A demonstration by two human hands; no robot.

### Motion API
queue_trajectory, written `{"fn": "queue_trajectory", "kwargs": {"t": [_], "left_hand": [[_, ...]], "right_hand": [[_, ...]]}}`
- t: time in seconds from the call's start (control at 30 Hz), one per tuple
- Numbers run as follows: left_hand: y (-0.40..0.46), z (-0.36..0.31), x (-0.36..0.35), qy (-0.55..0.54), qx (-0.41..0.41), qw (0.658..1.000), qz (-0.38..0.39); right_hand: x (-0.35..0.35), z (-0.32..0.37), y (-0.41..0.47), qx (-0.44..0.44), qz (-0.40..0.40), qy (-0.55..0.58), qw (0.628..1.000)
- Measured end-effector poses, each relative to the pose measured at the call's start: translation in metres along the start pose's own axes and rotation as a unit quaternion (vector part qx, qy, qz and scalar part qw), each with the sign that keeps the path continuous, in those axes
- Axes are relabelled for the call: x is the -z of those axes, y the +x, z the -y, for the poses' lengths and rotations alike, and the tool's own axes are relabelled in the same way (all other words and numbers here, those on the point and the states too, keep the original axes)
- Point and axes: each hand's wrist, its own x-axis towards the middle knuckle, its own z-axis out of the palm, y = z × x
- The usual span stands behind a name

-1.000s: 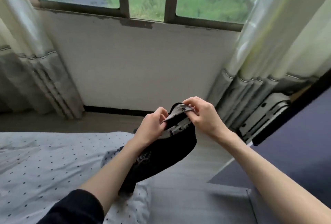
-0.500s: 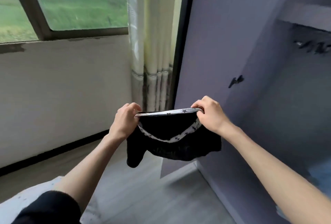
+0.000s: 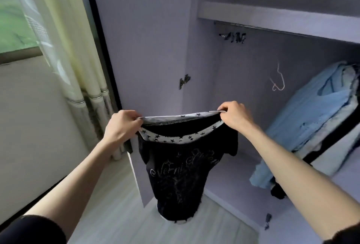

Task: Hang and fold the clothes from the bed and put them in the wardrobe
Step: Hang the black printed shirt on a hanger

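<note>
Head view — black top (image 3: 181, 175) before open wardrobe (image 3: 243, 191)

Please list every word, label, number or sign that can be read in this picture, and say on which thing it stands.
Black T-shirt, held up by the left hand and the right hand: pale cursive lettering on the front, too curled and blurred to read with confidence.
Star-patterned neckband of the T-shirt: only small stars, no text.
Wardrobe and the hanging light blue garments: no readable text or label.
</note>
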Motion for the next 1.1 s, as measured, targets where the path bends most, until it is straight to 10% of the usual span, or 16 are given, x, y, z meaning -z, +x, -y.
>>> {"fn": "queue_trajectory", "kwargs": {"t": [0.73,0.93,1.1], "left_hand": [[0.114,-0.184,-0.172,-0.057,-0.049,0.991,0.107],[0.156,-0.224,-0.215,-0.04,-0.057,0.992,0.102],[0.181,-0.226,-0.231,-0.024,-0.053,0.992,0.114]], "right_hand": [[0.023,-0.207,0.139,-0.074,0.2,0.189,0.958],[0.051,-0.25,0.217,-0.093,-0.244,0.058,0.964],[0.056,-0.26,0.28,-0.158,-0.173,-0.015,0.972]]}}
